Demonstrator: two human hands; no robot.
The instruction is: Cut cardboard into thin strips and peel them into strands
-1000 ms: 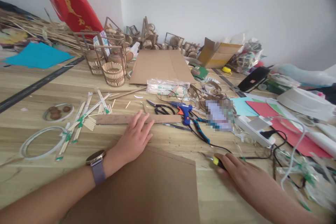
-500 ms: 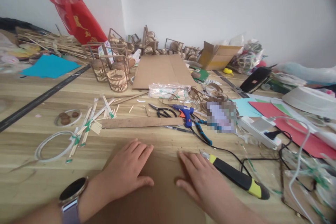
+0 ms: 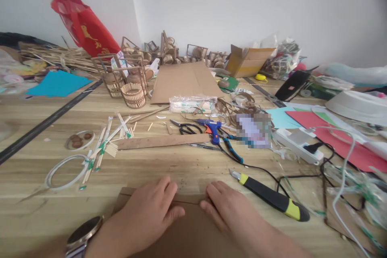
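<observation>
A brown cardboard sheet (image 3: 181, 234) lies at the near edge of the view, with a dark crease running across close to its far edge. My left hand (image 3: 148, 213), with a watch (image 3: 85, 231) on the wrist, has its fingers bent over that far edge and its thumb on the near side. On the right part of the same edge, my right hand (image 3: 228, 205) curls its fingers in like manner. The fingertips of both hands are partly hidden. Just right of my right hand lies a black and yellow utility knife (image 3: 267, 195), blade out.
Beyond the hands lie a flat wooden strip (image 3: 163, 141), a blue glue gun (image 3: 213, 129), pliers (image 3: 232, 151) and scissors (image 3: 189, 128). Bundled sticks (image 3: 101, 149) and a white ring (image 3: 65, 171) are at left. A power strip (image 3: 298, 145) with cables stands right; small baskets (image 3: 133, 94) stand behind.
My fingers, stretched out flat before, are now bent over the cardboard's far edge. The cardboard's crease and left corner have come into sight. The view has shifted slightly.
</observation>
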